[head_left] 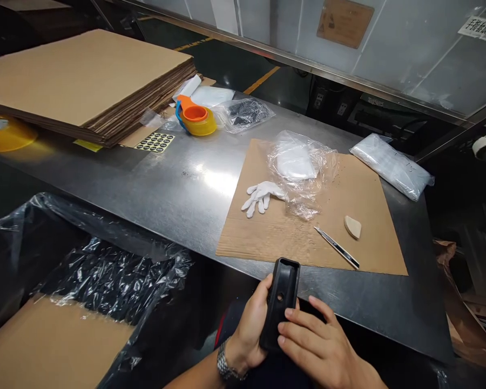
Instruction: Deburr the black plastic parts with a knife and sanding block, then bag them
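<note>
My left hand (249,327) is wrapped round a long black plastic part (282,286), a hollow tray-like piece with a raised rim and a small round hole. It is held tilted, just off the near edge of the table. The fingers of my right hand (322,346) lie stretched out across its lower right side, with one finger apart from the others. Beyond the part, a cardboard sheet (263,243) bears a slim cutter knife (337,247), a beige wedge-shaped pad (352,227), a white glove (263,197) and a clear plastic bag (303,197) with white material inside.
The steel table (166,189) carries a tall cardboard stack (89,81), an orange tape dispenser (196,116), a round-label sheet (155,142) and a packet of clear bags (391,165). At lower left, a carton (56,346) is lined with black plastic (113,275).
</note>
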A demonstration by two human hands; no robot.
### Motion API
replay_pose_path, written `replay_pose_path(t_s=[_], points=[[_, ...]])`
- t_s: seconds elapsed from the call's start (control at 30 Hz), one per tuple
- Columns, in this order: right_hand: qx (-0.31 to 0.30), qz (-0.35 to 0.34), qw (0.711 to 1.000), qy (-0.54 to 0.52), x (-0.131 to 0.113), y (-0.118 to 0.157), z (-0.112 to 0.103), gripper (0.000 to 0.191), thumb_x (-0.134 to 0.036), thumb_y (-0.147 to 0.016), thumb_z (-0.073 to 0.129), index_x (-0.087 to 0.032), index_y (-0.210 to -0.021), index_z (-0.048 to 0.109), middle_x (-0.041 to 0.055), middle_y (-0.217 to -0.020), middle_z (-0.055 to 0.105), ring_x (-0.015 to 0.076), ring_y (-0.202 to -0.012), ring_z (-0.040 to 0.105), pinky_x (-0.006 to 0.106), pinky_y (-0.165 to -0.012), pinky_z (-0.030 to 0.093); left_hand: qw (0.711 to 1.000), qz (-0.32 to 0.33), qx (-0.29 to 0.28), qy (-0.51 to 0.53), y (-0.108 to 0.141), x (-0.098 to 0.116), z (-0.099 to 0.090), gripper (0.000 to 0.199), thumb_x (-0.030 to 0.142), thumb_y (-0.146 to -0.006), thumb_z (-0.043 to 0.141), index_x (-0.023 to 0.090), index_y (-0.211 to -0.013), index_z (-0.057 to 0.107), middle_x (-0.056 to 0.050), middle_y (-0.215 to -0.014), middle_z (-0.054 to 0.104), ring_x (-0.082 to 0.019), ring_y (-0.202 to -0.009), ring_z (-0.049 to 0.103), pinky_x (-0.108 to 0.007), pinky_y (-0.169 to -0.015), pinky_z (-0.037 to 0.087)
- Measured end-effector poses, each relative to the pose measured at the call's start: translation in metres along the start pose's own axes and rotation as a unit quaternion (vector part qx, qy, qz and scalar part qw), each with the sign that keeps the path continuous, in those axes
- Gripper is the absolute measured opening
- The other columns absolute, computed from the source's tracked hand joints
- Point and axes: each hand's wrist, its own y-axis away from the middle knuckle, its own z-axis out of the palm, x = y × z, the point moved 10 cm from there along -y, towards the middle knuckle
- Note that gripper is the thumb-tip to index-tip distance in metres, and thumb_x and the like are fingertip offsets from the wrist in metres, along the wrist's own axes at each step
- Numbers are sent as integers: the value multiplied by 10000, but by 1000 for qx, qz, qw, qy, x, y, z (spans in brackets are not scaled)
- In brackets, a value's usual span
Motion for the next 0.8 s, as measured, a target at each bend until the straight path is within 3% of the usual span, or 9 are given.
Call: replay_pose_path(t_s=[0.2, 0.3, 0.37, 0.4, 0.47, 0.57, 0.63, 0.7, 0.8], points=[[-42, -6, 997, 63, 44, -2, -4, 250, -113, -891, 404, -162, -1027, 609, 45, -994, 685, 167, -1044, 562, 397, -995, 317, 991, -64, 26, -117, -3, -21, -14, 624, 562, -839, 295, 69, -632, 618, -55, -544, 574, -110, -384, 522, -208, -387, 391], [25, 6, 998, 57, 59, 3, -20, 320, -61, -844, 429, -164, -1106, 583, 91, -1036, 648, 208, -1060, 541, 404, -905, 416, 990, -65, 13, -124, -5, -22, -14, 631, 582, -827, 307, 63, -648, 619, -63, -613, 585, -102, -415, 530, -210, -415, 401], [112, 120, 986, 10, 80, 10, -37, 356, -64, -843, 421, -196, -1143, 560, 100, -1059, 609, 216, -1038, 543, 393, -839, 460, 991, -21, 18, -132, -7, -12, -13, 549, 560, -818, 377, 79, -761, 636, -56, -652, 597, -114, -494, 558, -220, -482, 431], [138, 197, 970, -28, 91, 16, -39, 361, -88, -858, 409, -214, -1172, 536, 98, -1075, 591, 210, -1011, 552, 383, -809, 476, 988, 16, 16, -150, -7, -5, -11, 494, 534, -815, 418, 96, -871, 640, -50, -677, 605, -124, -543, 569, -233, -524, 446], [125, 324, 931, -112, 105, 23, -27, 365, -184, -887, 409, -238, -1243, 465, 96, -1132, 560, 203, -979, 563, 365, -777, 494, 970, 102, -1, -222, -5, 12, -2, 451, 470, -814, 479, 157, -1125, 574, -52, -782, 631, -150, -660, 586, -276, -628, 470], [51, 415, 887, -194, 106, 21, 3, 494, -335, -849, 505, -232, -1314, 377, 100, -1258, 494, 229, -1095, 509, 375, -864, 463, 901, 223, -29, -371, 5, 30, 14, 513, 397, -806, 535, 228, -1283, 454, -79, -1072, 614, -204, -965, 556, -345, -897, 404], [47, 463, 852, -240, 110, 23, 15, 532, -379, -796, 578, -218, -1278, 418, 98, -1248, 511, 241, -1138, 482, 385, -929, 417, 865, 259, -36, -428, 11, 33, 19, 484, 373, -813, 534, 246, -1274, 462, -69, -1211, 558, -216, -1140, 460, -348, -1026, 282], [71, 503, 802, -315, 117, 27, 24, 480, -410, -779, 589, -202, -1199, 482, 93, -1147, 581, 237, -1071, 534, 377, -906, 431, 870, 249, -40, -423, 11, 32, 17, 435, 364, -836, 498, 259, -1258, 478, -48, -1274, 522, -209, -1217, 396, -345, -1064, 224], [118, 536, 743, -383, 126, 35, 29, 440, -445, -768, 588, -188, -1120, 526, 67, -974, 636, 206, -876, 603, 326, -761, 485, 910, 211, -39, -356, 9, 31, 10, 402, 337, -839, 502, 248, -1231, 512, -32, -1311, 499, -195, -1261, 354, -329, -1077, 208]])
